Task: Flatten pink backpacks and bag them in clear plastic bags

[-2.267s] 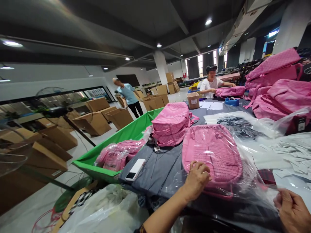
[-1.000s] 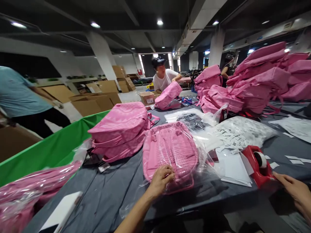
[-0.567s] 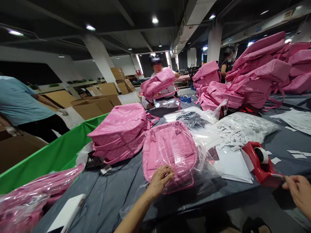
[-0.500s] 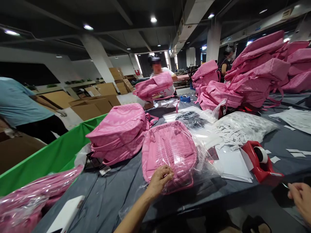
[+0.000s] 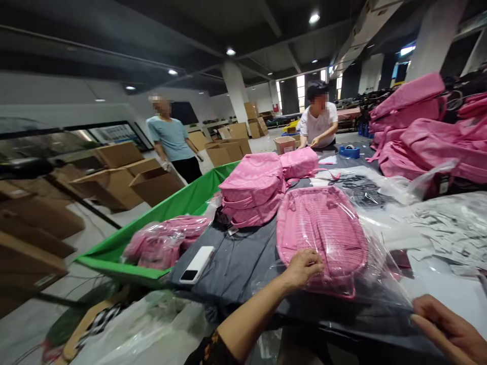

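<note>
A pink backpack [image 5: 321, 230] lies flat inside a clear plastic bag [image 5: 380, 263] on the grey table [image 5: 236, 258]. My left hand [image 5: 302, 266] rests on its near end, fingers curled and pressing the plastic onto the backpack. At the bottom right, my right hand [image 5: 447, 332] has its fingers pressed together at the bag's near open corner. Whatever they pinch is too small to make out.
A stack of pink backpacks [image 5: 253, 190] and a white phone [image 5: 197, 263] lie to the left. Beyond them a green bin [image 5: 182, 203] holds bagged backpacks [image 5: 163, 243]. Paper tags [image 5: 445, 228] and a backpack pile [image 5: 429, 137] are on the right. Two people [image 5: 319, 126] [image 5: 171, 139] work near cardboard boxes [image 5: 125, 177].
My right hand left the red tape dispenser and came back to the bag's near corner. The view swung left, so the dispenser is out of sight. My left hand stayed on the backpack.
</note>
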The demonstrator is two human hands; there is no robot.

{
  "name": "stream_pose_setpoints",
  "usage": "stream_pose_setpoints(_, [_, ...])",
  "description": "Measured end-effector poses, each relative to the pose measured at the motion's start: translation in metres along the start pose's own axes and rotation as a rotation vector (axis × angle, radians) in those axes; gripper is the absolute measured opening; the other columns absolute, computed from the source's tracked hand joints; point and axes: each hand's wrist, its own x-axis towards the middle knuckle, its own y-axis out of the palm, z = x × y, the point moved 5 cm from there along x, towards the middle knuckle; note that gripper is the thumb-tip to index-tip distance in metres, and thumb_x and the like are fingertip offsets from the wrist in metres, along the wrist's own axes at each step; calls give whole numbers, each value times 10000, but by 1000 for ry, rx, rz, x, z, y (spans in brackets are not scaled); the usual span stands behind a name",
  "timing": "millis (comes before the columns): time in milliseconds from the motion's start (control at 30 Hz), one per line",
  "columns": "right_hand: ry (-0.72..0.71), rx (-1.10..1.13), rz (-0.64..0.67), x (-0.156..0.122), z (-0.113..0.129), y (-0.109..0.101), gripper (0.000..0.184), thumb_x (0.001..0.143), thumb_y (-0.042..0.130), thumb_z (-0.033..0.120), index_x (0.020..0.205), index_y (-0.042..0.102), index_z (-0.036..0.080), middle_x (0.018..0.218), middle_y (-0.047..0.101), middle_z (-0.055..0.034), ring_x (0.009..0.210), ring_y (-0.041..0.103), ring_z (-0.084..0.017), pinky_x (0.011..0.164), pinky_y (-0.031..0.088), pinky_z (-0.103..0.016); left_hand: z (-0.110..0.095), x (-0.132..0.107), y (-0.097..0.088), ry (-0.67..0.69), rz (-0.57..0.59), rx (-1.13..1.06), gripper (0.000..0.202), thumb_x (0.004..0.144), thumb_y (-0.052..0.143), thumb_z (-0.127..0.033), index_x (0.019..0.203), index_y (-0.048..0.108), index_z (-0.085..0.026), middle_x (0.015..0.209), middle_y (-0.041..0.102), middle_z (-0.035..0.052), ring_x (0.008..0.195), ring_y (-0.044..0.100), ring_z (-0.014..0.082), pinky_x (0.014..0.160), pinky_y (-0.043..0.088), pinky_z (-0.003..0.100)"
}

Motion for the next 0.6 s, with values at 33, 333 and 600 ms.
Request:
stream_pose_setpoints(33, [-147, -69, 180, 15, 24, 14, 447, 868, 576, 629, 665, 594, 231, 605, 580, -1, 541, 550, -154, 518, 449, -249, 0, 1, 0, -8, -1, 10, 156, 830, 662, -195, 678, 696, -187, 825, 699, 11, 850, 623, 178, 824, 447, 275])
stream_pose_setpoints(333, [-1184, -662, 359, 98, 77, 105, 215, 944, 506, 156, 741, 516, 224, 596, 576, 0, 535, 486, -164, 526, 253, -318, 0, 3, 0, -30, -12, 29, 130, 841, 732, -193, 712, 717, -186, 827, 694, -15, 876, 618, 161, 862, 425, 260])
stream_pose_setpoints(600, [-615, -548, 684, 137, 57, 95, 179, 883, 634, 285, 756, 532, 213, 742, 589, -17, 670, 500, -162, 602, 271, -290, 4, 3, 1, -17, 21, 61, 138, 902, 683, -228, 775, 723, -194, 917, 705, -5, 938, 621, 168, 891, 426, 265])
